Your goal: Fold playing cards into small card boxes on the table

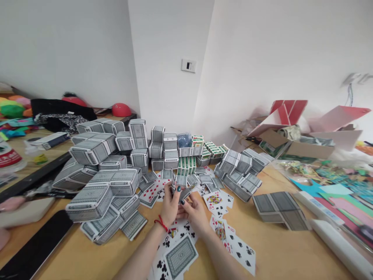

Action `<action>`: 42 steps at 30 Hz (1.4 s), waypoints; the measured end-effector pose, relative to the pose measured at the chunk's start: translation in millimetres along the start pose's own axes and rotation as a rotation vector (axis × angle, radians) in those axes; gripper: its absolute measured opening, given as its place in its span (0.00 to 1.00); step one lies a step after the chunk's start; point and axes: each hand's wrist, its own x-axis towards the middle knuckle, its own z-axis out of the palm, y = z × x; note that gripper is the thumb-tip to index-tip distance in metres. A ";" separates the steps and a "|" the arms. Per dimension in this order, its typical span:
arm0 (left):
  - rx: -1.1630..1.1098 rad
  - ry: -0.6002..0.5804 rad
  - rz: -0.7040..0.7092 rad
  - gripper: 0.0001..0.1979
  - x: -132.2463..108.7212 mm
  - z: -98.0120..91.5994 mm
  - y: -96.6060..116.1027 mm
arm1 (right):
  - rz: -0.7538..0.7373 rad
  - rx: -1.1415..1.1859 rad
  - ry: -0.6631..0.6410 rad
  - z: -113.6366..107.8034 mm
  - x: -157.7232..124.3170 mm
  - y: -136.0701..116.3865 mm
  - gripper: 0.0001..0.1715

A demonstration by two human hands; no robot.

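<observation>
My left hand (171,204) and my right hand (192,214) meet over the middle of the table, fingers closed around grey-backed playing cards (186,192) that look bent or folded. How many cards they hold is hard to tell. Beneath my forearms lie loose playing cards, some face up, and one large card (180,254) face down. To the right of my right hand is a face-up king of diamonds (220,229) beside a nine of spades (241,251). Left of my left hand, blocks built from folded cards (93,198) stand stacked.
More card blocks (140,140) rise along the back, with green-and-white card boxes (186,165) among them. A flat card piece (281,210) lies at the right, near coloured paper (340,206) and an open cardboard box (303,149). A dark slab (37,243) lies front left.
</observation>
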 end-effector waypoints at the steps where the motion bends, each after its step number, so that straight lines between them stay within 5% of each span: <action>1: -0.029 0.015 -0.035 0.14 0.1 0.4 1.9 | 0.005 -0.025 -0.013 -0.4 0.2 0.8 0.29; 6: -0.182 0.090 -0.190 0.18 5.1 0.2 7.3 | -0.019 -0.133 -0.014 -3.6 -0.8 1.3 0.32; 13: -0.392 0.127 -0.245 0.16 17.0 -8.3 0.7 | -0.317 -0.614 0.367 -20.7 4.9 0.8 0.16; 22: -0.449 0.156 -0.289 0.16 20.0 -10.9 -11.1 | -0.442 -1.292 0.597 -12.6 33.0 -1.8 0.19; 28: -0.435 0.168 -0.309 0.14 20.4 -10.0 -11.7 | -0.425 -1.599 0.512 -2.4 52.7 -5.3 0.16; 33: -0.450 0.174 -0.342 0.16 20.6 -11.4 -11.6 | -0.342 -1.588 0.533 -7.1 52.3 0.4 0.10; 38: -0.472 0.155 -0.349 0.18 21.1 -12.3 -10.2 | -0.422 -1.595 0.548 -7.3 51.1 0.3 0.17; 42: -0.526 0.138 -0.390 0.18 24.0 -14.0 -7.7 | -0.465 -1.705 0.382 -2.2 49.4 -3.2 0.17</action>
